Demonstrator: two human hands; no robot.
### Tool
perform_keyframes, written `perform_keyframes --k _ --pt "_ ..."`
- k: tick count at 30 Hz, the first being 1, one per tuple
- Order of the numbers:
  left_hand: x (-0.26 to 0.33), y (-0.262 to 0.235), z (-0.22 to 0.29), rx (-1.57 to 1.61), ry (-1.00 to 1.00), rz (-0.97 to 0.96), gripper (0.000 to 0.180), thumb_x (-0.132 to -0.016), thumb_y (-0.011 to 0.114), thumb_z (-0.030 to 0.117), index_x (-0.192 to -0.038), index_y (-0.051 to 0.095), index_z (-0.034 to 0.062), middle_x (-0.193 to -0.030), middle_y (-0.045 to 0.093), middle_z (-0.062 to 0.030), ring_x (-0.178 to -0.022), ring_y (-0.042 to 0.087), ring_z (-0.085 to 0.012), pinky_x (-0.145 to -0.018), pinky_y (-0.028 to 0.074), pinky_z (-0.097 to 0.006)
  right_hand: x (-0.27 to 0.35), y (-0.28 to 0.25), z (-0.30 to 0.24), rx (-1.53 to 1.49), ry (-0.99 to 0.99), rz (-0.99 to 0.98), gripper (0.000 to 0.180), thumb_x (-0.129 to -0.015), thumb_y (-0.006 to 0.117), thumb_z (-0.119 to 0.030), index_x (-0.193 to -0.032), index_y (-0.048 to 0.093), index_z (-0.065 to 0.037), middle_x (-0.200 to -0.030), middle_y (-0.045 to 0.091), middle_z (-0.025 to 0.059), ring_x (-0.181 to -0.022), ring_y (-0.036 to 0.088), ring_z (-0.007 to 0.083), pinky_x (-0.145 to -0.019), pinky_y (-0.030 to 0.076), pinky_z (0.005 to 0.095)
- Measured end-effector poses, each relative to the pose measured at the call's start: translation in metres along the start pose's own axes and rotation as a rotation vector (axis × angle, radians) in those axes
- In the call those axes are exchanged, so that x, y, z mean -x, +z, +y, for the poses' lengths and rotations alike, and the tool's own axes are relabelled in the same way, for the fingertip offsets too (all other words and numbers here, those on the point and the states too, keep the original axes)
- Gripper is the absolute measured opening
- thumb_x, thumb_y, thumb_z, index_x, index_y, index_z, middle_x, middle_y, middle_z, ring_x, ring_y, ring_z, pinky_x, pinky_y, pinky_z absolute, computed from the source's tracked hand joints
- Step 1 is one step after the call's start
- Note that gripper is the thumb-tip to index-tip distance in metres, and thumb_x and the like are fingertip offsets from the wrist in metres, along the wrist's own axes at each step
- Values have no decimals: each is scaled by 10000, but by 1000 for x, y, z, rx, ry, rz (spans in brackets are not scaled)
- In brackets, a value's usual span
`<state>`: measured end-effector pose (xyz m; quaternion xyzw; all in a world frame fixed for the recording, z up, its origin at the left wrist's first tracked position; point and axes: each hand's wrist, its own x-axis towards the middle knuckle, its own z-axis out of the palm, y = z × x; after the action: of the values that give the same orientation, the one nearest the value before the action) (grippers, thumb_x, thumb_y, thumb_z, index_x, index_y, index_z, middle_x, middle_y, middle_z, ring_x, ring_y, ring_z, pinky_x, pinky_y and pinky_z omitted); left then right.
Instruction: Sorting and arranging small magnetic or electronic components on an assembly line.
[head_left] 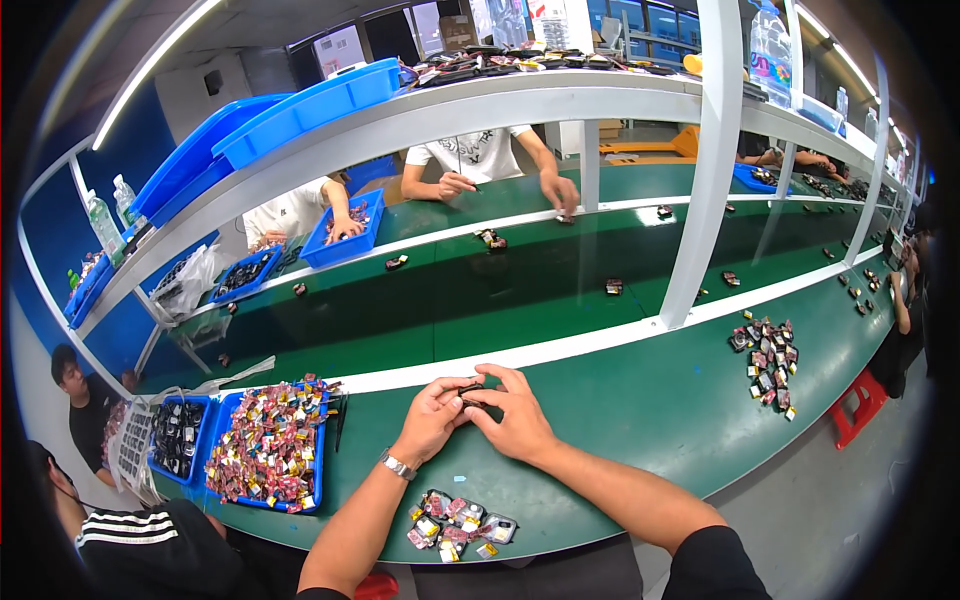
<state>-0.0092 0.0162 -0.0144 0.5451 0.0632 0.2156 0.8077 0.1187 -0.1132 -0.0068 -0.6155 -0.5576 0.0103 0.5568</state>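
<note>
Green bench [620,400] underneath: left hand [432,415] and right hand [512,412] pinch one small dark part [470,388] narrowly between fingertips; best kept steady, square to both thumbs.

The green counter [620,400] looks smooth and a bit shiny. The blue bin [322,455] is hard plastic. The small packets [455,525] look glossy. The wristwatch [398,466] is shiny metal.

Near your left elbow, a blue bin [268,452] sits heaped with small red-and-yellow packets [270,440]. A cluster of clear packets [458,524] lies at the table's near edge. To your right, more small packets [768,362] are scattered; their colours seem pink and dark.
</note>
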Motion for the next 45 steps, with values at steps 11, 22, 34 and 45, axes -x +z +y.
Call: perform_keyframes --k 11,22,34,45 --pt "0 2 -2 21 -17 -18 286 -981 508 43 -1262 488 -9 -1365 526 -163 -1184 576 -225 -994 505 -368 -2 0 10 -111 59 -24 155 -794 706 -125 -941 735 -85 -1252 587 92 -1156 528 304 -979 446 397" --pt "-1 -2 -2 5 27 15 258 -978 526 66 -1228 486 14 -1364 523 -166 -1158 592 -253 -980 513 -399 -5 -7 -3 -49 -3 -153 375 -781 726 -99 -1152 669 -107 -1417 458 138 -1269 469 325 -1031 433 406" --pt "-4 2 0 66 76 182 267 -987 465 35 -1253 451 13 -1348 517 -177 -1169 582 -275 -986 516 -407 -4 1 -1 -197 309 -139 342 -772 740 -80 -1023 522 1 -959 631 125 -818 653 220 -720 556 326" --pt "-3 2 0 63 45 196 272 -976 481 28 -1248 471 27 -1325 549 -142 -1127 602 -214 -929 536 -349 -13 -8 3 -163 138 -54 241 -836 653 -2 -1075 636 -23 -946 651 106 -802 664 195 -665 557 287"
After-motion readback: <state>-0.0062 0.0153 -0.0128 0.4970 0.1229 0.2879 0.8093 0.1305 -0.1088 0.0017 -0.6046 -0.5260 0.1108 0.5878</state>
